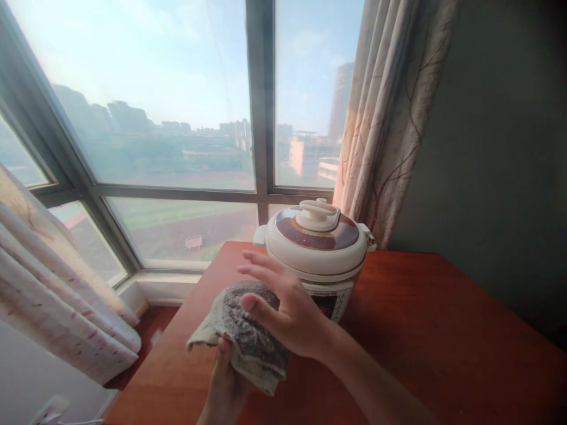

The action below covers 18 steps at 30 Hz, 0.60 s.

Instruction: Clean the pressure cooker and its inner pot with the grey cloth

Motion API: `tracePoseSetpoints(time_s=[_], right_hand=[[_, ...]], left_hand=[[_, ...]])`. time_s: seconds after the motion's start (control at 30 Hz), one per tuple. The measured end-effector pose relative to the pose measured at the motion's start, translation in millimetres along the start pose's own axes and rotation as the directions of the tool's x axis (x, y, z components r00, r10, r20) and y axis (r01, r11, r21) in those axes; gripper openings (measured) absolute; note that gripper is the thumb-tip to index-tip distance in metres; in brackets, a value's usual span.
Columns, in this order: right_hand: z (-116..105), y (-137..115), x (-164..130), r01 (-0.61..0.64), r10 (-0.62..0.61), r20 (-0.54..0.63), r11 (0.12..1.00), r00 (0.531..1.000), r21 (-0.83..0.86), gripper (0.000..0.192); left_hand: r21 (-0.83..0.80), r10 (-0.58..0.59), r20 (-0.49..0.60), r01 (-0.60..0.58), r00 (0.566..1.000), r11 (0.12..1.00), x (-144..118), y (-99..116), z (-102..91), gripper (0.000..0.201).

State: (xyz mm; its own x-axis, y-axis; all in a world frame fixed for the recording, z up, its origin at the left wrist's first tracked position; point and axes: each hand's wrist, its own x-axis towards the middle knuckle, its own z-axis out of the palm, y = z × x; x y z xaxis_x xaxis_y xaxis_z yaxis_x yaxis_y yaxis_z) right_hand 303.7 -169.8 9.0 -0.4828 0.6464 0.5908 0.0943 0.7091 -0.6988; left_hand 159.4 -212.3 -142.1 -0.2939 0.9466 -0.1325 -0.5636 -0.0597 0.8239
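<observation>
- Both of my hands are on one thing in the head view: a grey cleaning cloth, bunched up and held above the near part of the wooden table, just in front of the electric cooker.
- From below, my left hand pinches the cloth's lower edge, thumb up against the fabric; held that way, the cloth hangs in a wad instead of dropping onto the table.
- Over the top lies my right hand, thumb pressed onto the darker, rough face of the cloth and the other fingers spread loose and open beyond it, toward the cooker. It is not clenched; it rests on the cloth more than it grips it (a flat palm seems to me the way to shape the wad or settle it under the hand).
- Behind the cloth, the cooker stands upright at the far edge of the table by the window, its lid seated and the knob on top. My fingertips are near its side, but I cannot tell whether they touch it.
- The cooker's front panel faces me and is partly hidden by my right hand.
- A patterned curtain hangs just behind and to the right of the cooker; another curtain hangs at the left, well apart from the table.
</observation>
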Motion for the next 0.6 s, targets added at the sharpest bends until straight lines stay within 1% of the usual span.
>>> tracePoseSetpoints(time_s=[0.07,0.1,0.13,0.17,0.23,0.27,0.3,0.37,0.43,0.53,0.6], right_hand=[[-33,2,15,0.105,-0.129,-0.117,0.975,0.985,-0.193,0.035],[-51,7,24,0.125,-0.182,-0.150,0.938,0.972,-0.324,0.032],[-68,15,33,0.121,-0.213,-0.164,0.887,0.963,-0.446,0.031],[-84,25,42,0.096,-0.233,-0.186,0.832,0.955,-0.547,0.030],[-111,50,59,0.015,-0.218,-0.208,0.724,0.953,-0.690,0.034],[-121,62,66,-0.014,-0.199,-0.203,0.679,0.959,-0.734,0.039],[-129,73,72,-0.030,-0.175,-0.190,0.654,0.966,-0.756,0.042],[-138,90,80,-0.033,-0.130,-0.150,0.637,0.980,-0.770,0.043],[-141,100,85,-0.024,-0.124,-0.132,0.632,0.983,-0.775,0.038],[-140,103,87,-0.048,-0.127,-0.167,0.639,0.978,-0.767,0.033],[-140,102,87,-0.098,-0.084,-0.202,0.658,0.976,-0.747,0.033]], left_hand=[[0.006,0.020,-0.086,-0.020,0.996,1.000,1,7,5.3,0.067],[0.008,0.039,-0.123,-0.038,0.992,0.999,2,11,10.1,0.066],[0.002,0.058,-0.155,-0.059,0.986,0.998,3,15,15.8,0.066],[-0.007,0.077,-0.183,-0.079,0.980,0.997,5,18,22.0,0.064],[-0.013,0.114,-0.210,-0.119,0.971,0.993,9,22,34.1,0.059],[0.001,0.136,-0.206,-0.139,0.969,0.990,11,22,39.2,0.057],[0.026,0.160,-0.190,-0.158,0.969,0.987,14,20,43.3,0.055],[0.102,0.218,-0.136,-0.205,0.966,0.973,18,14,49.1,0.052],[0.197,0.283,-0.079,-0.263,0.956,0.944,23,6,52.9,0.048],[0.341,0.370,-0.024,-0.340,0.929,0.876,27,-7,58.7,0.042],[0.400,0.379,0.024,-0.357,0.925,0.844,29,-19,63.3,0.043]])
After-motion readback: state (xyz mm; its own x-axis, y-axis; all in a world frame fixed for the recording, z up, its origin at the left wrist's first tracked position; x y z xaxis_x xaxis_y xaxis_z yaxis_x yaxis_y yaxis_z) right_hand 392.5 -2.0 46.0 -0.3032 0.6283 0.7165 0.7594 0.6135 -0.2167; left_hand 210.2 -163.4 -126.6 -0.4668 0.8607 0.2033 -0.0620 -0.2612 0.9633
